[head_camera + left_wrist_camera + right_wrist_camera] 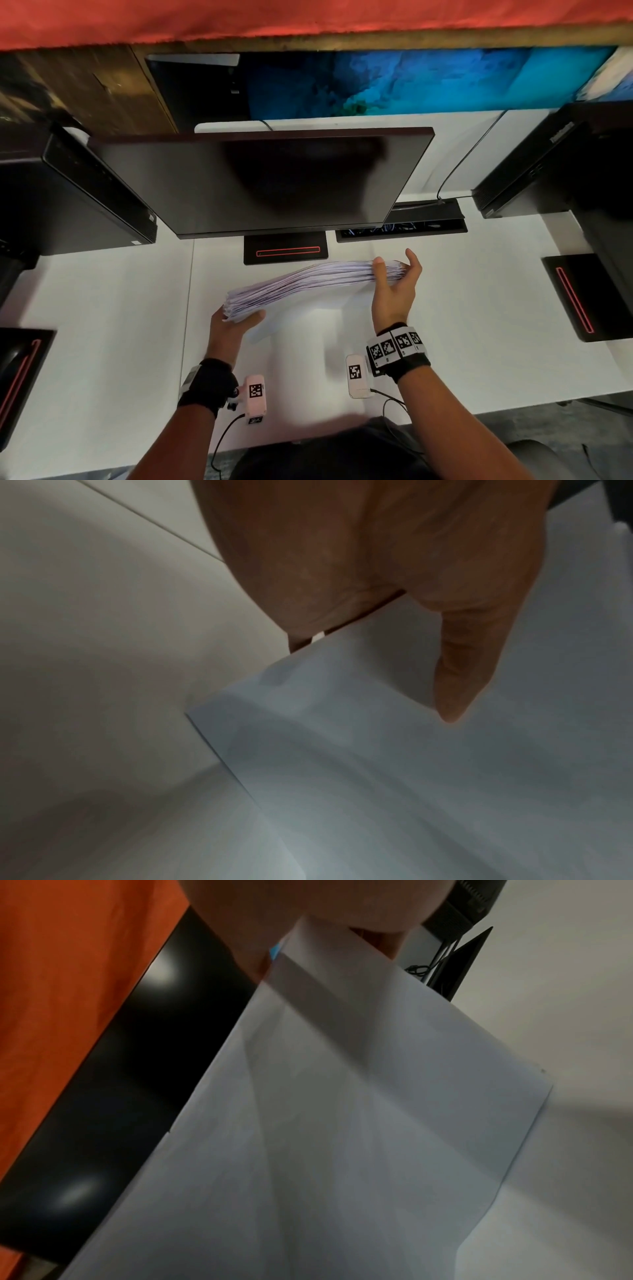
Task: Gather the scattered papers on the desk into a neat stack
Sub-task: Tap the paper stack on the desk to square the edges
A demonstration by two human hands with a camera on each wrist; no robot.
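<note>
A thick sheaf of white papers (308, 282) stands on edge, lifted off the white desk (479, 308) in front of the monitor. My left hand (236, 317) grips its near left end, thumb lying along the front sheet. My right hand (394, 274) grips the far right end, thumb in front and fingers behind. In the left wrist view the thumb (455, 685) presses on the sheaf's front sheet (411, 777). The right wrist view shows the sheaf's sheet (342, 1123) hanging down from the right hand (308, 920).
A dark monitor (257, 178) with its stand (286, 251) sits just behind the papers. Black computer towers stand at the left (78, 192) and right (555, 161). A cable tray (404, 226) lies behind the right hand. Dark pads edge the desk at both sides.
</note>
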